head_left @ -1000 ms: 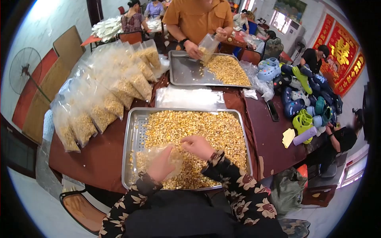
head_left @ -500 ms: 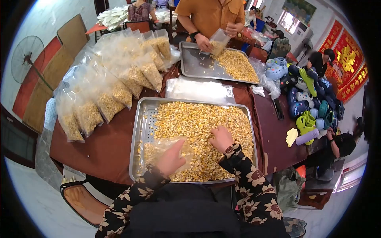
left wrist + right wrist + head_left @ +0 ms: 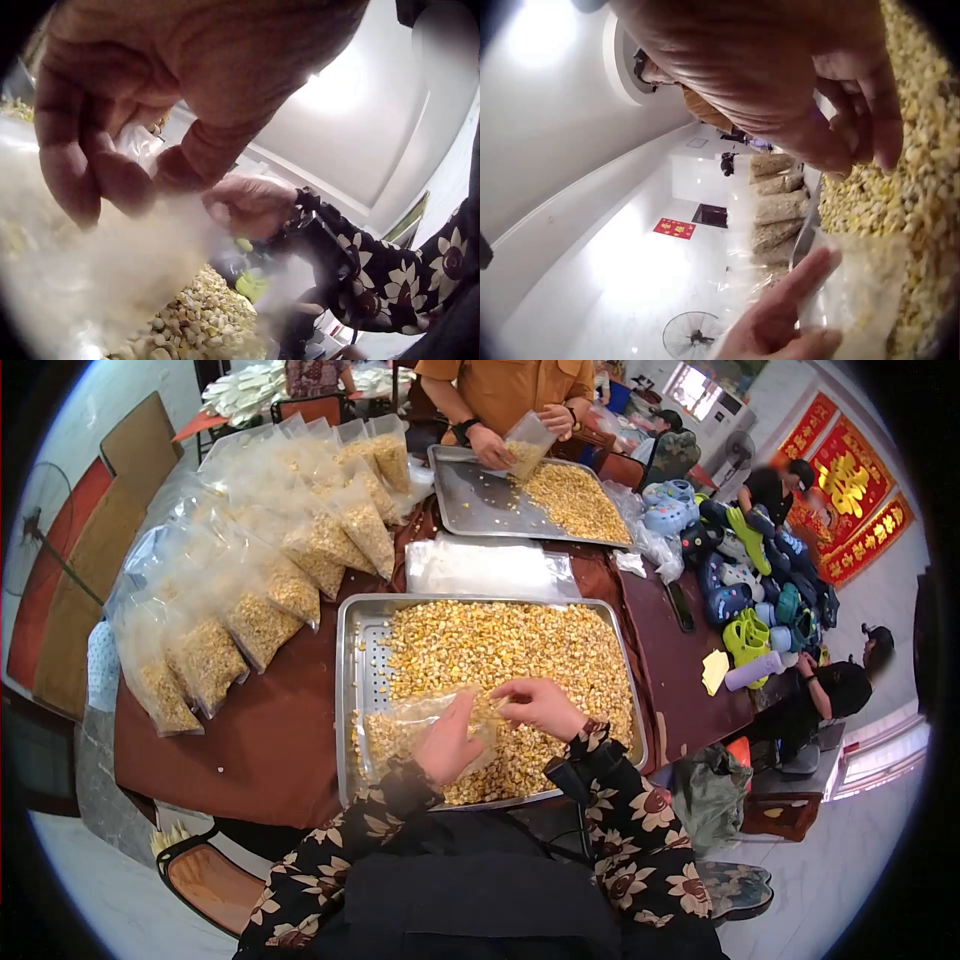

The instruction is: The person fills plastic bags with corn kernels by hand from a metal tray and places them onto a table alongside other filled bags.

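A metal tray [image 3: 346, 660] in front of me holds a broad heap of yellow corn kernels [image 3: 540, 645]. Over its left part, my left hand [image 3: 450, 743] grips a clear plastic bag [image 3: 400, 725] with some kernels in it; in the left wrist view, thumb and fingers pinch the film. My right hand [image 3: 540, 707] is beside the bag's mouth, above the heap, its fingertips pointing left. From the right wrist view, thumb and fingers [image 3: 885, 142] curl together round a small handful of kernels, which is mostly hidden by the hand.
Several filled bags [image 3: 245, 615] stand crowded at left. Flat empty bags [image 3: 485, 567] lie beyond my tray. Across the table, a person in orange [image 3: 510, 400] holds a bag over a second tray [image 3: 470, 510]. Piled clogs [image 3: 750, 590], a phone [image 3: 680, 607] and a purple bottle [image 3: 752, 671] lie right.
My right hand went from the bag into the kernels on the right, then back left to the bag's mouth. My left hand keeps its hold on the bag. The head view shifted slightly.
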Tool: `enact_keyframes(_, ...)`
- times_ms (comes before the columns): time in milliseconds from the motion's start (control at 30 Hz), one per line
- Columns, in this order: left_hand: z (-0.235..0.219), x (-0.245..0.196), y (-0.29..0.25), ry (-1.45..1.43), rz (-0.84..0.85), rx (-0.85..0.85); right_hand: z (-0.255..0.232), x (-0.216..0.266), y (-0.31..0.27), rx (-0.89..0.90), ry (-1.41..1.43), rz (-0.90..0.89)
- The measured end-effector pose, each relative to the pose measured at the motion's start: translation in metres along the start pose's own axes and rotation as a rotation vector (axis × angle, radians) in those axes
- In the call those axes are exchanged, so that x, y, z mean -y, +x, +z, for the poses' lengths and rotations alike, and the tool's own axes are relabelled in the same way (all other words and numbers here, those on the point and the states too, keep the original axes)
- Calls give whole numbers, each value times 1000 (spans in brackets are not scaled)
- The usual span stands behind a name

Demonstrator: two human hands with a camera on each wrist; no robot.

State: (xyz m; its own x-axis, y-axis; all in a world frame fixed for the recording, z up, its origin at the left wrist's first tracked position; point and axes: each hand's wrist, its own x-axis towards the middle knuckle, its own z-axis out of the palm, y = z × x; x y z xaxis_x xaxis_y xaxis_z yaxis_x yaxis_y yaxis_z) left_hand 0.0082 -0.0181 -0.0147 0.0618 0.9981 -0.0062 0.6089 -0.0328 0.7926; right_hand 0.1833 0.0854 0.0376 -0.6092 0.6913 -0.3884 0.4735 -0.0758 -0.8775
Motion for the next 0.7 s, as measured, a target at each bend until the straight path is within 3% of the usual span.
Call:
enact_keyframes(100,-7,1,1,-20,-20,55,13,4,-3,-20,-145,-108)
enact_keyframes(167,1,16,2,-17,52,10,8,8,-10,-104,-276,-21)
enact_keyframes(233,2,20,3,-24,120,-38,-5,-15,-16,-335,-499,-62)
enact_keyframes(300,-3,18,1,-17,67,24,-14,-33,-33,-357,-605,-34)
enact_keyframes(367,-3,19,1,-16,69,44,-15,-43,-53,-396,-900,87)
enact_keyframes(500,-7,19,5,-6,80,81,-6,-74,-69,-462,-875,265)
enact_keyframes(700,-16,14,3,-71,30,180,4,-80,-33,-539,-693,85)
